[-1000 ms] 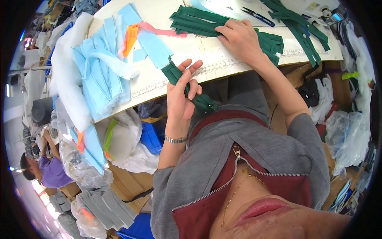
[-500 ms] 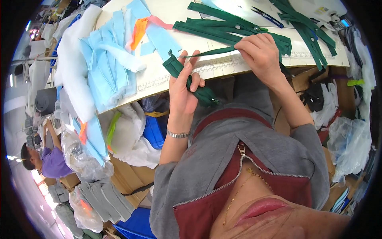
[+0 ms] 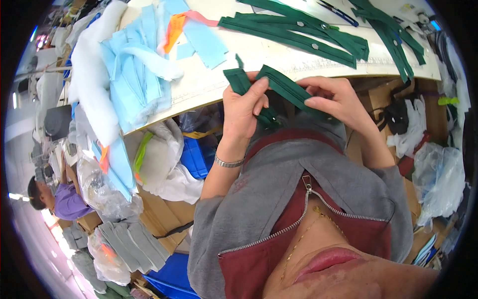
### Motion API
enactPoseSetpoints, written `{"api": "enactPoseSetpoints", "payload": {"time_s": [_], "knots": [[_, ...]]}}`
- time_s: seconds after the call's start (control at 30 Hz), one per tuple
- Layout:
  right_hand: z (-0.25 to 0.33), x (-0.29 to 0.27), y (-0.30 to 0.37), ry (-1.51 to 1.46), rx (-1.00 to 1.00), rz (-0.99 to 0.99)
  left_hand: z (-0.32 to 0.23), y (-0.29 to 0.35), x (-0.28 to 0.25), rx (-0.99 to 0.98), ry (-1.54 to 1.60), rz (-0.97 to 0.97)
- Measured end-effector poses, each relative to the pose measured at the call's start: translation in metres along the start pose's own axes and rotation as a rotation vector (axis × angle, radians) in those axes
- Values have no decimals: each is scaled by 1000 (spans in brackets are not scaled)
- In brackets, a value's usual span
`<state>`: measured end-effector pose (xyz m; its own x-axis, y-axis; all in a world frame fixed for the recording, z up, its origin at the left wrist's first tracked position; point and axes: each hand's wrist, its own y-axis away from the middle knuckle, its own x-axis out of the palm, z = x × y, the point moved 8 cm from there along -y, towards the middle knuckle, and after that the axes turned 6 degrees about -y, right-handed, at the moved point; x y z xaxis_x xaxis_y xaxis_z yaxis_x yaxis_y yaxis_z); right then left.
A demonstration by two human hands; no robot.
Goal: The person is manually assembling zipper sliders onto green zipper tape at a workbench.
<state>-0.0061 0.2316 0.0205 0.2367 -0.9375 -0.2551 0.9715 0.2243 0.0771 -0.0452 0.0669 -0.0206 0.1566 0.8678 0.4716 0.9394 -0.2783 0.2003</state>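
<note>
A dark green fabric strip (image 3: 285,88) bends between my two hands, just off the table's near edge. My left hand (image 3: 245,107) is closed on it, thumb on top; one end stands up beside the thumb and another part hangs below with a small shiny dot on it. My right hand (image 3: 334,99) pinches the same strip farther along, thumb over the fabric. The tips of some right fingers are hidden behind it. Several more green strips (image 3: 294,37) with round, light-coloured snaps lie on the table beyond my hands.
The white table (image 3: 199,89) has a ruler scale along its near edge. Light blue fabric pieces (image 3: 134,74), white padding (image 3: 99,65) and an orange piece (image 3: 175,34) lie at left. Blue-handled snips (image 3: 338,12) lie at the back. A person in purple (image 3: 69,202) is at far left.
My right hand has come down from the thin, stretched part of the strip and now pinches its wide band. The strip's section between my hands has turned flat side up.
</note>
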Motion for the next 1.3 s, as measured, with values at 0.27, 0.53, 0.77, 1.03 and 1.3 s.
{"api": "enactPoseSetpoints", "payload": {"time_s": [0.27, 0.53, 0.77, 1.03, 1.3], "knots": [[-13, 13, -3, -269, -33, -133, 19, 10, 19, -119, -174, 129], [-2, 17, 0, -134, -99, -79, 27, 9, 19, -205, -12, 236], [-10, 22, 1, -346, -32, -67, 36, 13, 31, -270, 349, 353], [-11, 19, 3, -386, 15, -101, 35, 9, 27, -239, 252, 284], [35, 12, 21, 446, -637, -333, 25, 9, 18, -146, -59, 177]]}}
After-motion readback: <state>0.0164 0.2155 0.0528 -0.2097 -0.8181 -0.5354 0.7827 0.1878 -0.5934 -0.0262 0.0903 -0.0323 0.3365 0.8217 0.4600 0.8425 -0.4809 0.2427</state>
